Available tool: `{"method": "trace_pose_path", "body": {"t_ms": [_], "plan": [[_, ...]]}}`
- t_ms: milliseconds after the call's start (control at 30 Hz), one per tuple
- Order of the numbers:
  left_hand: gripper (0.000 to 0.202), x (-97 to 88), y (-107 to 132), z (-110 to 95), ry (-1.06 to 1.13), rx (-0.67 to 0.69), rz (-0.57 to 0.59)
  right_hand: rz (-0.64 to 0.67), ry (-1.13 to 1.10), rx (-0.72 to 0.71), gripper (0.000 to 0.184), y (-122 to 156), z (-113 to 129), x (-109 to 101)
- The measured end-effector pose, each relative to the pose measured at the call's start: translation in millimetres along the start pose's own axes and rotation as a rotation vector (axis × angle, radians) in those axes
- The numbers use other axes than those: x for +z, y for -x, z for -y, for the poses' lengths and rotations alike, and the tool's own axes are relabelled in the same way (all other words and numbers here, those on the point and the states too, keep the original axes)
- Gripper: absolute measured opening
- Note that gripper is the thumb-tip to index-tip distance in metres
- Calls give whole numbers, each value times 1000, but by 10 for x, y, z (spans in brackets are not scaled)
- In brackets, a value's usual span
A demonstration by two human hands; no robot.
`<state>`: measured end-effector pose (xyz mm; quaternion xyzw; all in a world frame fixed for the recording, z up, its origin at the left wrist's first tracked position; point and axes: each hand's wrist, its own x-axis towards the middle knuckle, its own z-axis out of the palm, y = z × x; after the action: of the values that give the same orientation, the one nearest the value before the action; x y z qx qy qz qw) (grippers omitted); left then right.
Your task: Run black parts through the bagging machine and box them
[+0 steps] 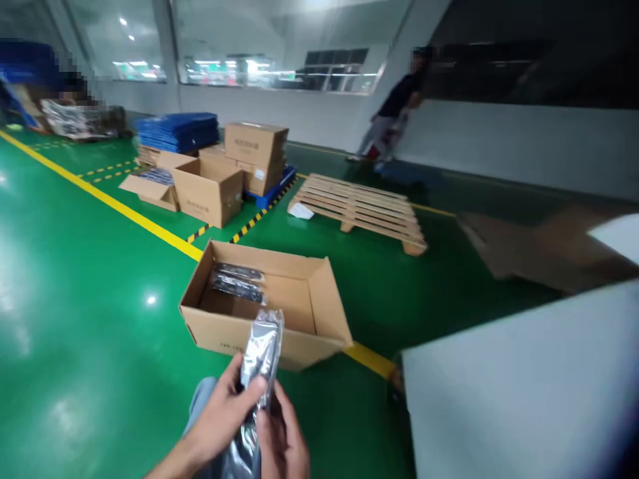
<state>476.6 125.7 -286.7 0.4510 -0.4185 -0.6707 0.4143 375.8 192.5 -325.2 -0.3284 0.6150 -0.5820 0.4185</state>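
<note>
— Two hands on one packet, is that right?

— Yes. The left hand (pixel 219 416) closes around a silvery plastic-wrapped packet (pixel 259 362), thumb pressed across its front. The right hand (pixel 282 439) grips the same packet from the other side, fingers curled against its lower half. The packet stands roughly upright, its top end pointing toward twelve o'clock.

— Where does it sit against the carton?

— It is held just in front of the open cardboard box (pixel 299 349), at six o'clock from the box, its top overlapping the near wall in the view. I cannot tell whether it touches the cardboard.

— Anything inside that box?

— Two dark wrapped packets (pixel 237 283) lie side by side in the far left corner, around ten o'clock within the box. The rest of the bottom shows bare cardboard.

— And around it?

— The box stands on a green floor (pixel 74 299), over a yellow line (pixel 144 223). At twelve o'clock lies a wooden pallet (pixel 359 209). At eleven o'clock stand stacked cartons (pixel 254 156) and a pile of blue sheets (pixel 177 131). At three o'clock a pale grey surface (pixel 524 386) fills the corner. Far off, at one o'clock, a person (pixel 394 113) is by the wall.
</note>
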Motion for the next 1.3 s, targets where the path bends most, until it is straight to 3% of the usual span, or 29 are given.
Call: {"method": "trace_pose_path", "body": {"t_ms": [167,333,433,567,633,700,833,1000,1067,1167,1300], "plan": [[70,-57,486,30,34,-141,-1,-95,99,-8,58,488,144,-80],[84,34,816,98,103,-201,80,13,285,-320,42,657,129,-345],[83,52,961,28,13,-128,66,-75,351,-434,39,663,230,-466],[73,50,1176,9,-108,-78,132,-80,239,-369,51,656,502,-550],[67,38,1288,78,-168,-53,171,-89,153,-318,50,669,619,-566],[67,15,1386,175,-246,-56,136,-124,68,-260,46,701,685,-571],[79,-17,1504,316,-343,-151,-12,-171,-99,-166,44,803,695,-585],[75,24,1541,281,-372,-152,69,-204,-220,-135,36,874,664,-646],[69,34,1535,228,-396,-109,138,-178,-317,-60,40,850,628,-675],[54,23,1512,150,-523,65,245,-171,-377,-5,50,782,529,-711],[46,1,1468,126,-829,357,153,-130,-312,-86,68,758,394,-697]]}}
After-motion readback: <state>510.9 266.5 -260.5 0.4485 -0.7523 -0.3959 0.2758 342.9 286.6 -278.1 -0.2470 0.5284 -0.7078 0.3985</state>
